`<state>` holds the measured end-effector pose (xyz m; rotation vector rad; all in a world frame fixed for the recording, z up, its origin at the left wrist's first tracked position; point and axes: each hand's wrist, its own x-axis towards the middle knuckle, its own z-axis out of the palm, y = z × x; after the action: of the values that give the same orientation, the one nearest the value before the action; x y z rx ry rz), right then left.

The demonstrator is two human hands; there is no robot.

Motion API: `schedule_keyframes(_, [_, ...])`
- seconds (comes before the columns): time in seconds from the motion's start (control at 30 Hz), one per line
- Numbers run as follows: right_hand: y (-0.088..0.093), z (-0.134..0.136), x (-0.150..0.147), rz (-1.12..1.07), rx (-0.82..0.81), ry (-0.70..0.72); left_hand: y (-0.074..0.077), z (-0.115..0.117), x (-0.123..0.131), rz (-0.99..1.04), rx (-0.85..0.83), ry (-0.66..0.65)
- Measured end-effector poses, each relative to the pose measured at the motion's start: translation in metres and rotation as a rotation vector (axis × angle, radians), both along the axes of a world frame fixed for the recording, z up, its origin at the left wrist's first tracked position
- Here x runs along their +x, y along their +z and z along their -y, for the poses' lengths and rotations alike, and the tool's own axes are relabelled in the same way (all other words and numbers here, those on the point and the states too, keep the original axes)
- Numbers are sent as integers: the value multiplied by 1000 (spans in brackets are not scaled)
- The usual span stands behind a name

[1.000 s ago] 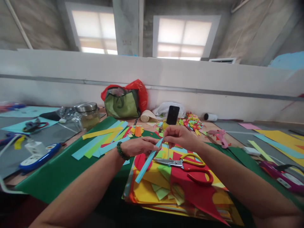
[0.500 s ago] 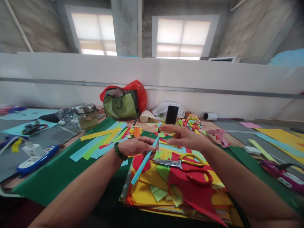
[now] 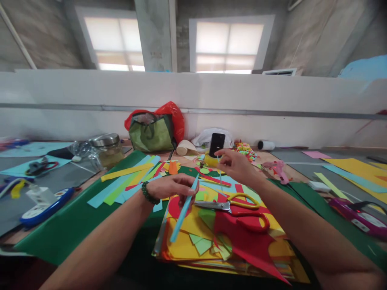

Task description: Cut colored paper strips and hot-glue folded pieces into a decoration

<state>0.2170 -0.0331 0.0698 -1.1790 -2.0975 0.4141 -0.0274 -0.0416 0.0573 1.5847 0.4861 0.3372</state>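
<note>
My left hand (image 3: 173, 186), with a green bead bracelet at the wrist, pinches a long light blue paper strip (image 3: 183, 213) that slants down towards me. My right hand (image 3: 236, 165) is raised a little farther back, its fingers pinched on a thin pale strip (image 3: 220, 177) that hangs straight down. Below both hands lies a pile of coloured paper scraps (image 3: 193, 237), yellow, red and green. Scissors with yellow and red handles (image 3: 238, 207) rest on that pile, just under my right wrist.
A green sheet (image 3: 75, 217) covers the table. Long paper strips (image 3: 127, 179) lie left of the pile. At the back stand a black phone (image 3: 217, 144), a glass jar (image 3: 107, 148) and a red-and-green bag (image 3: 154, 129). A pink glue gun (image 3: 276, 169) lies to the right.
My right hand has left the blue strip and moved back and up, now holding a thin pale strip. My left hand keeps the blue strip, slightly lower.
</note>
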Motion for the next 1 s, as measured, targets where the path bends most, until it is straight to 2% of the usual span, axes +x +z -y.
schedule_keyframes(0.1, [7,7,5,247,-329,319,-3,-3,3,169,128,309])
schedule_keyframes(0.17, [6,15,0,160,-401,463,-5,-6,8,298,187,538])
schedule_keyframes(0.27, [-2,23,-13,-164,-527,451,-7,-9,13,366,211,738])
schedule_keyframes(0.33, [-9,22,-19,-335,-656,395,-7,-9,15,374,214,800])
schedule_keyframes(0.4, [-14,18,-22,-460,-705,327,-6,-9,15,389,207,844])
schedule_keyframes(0.53, [-16,6,-18,-547,-612,221,-4,-10,11,393,197,850])
schedule_keyframes(0.7, [-12,4,-14,-345,-348,180,-2,-11,4,294,146,675])
schedule_keyframes(0.83, [-15,5,-16,-146,-131,181,-3,-10,5,42,249,582])
schedule_keyframes(0.93, [-22,2,-17,-78,-62,205,-6,-10,9,-166,306,496])
schedule_keyframes(1.0, [-26,-1,-16,-61,-28,207,-9,-10,12,-208,302,417])
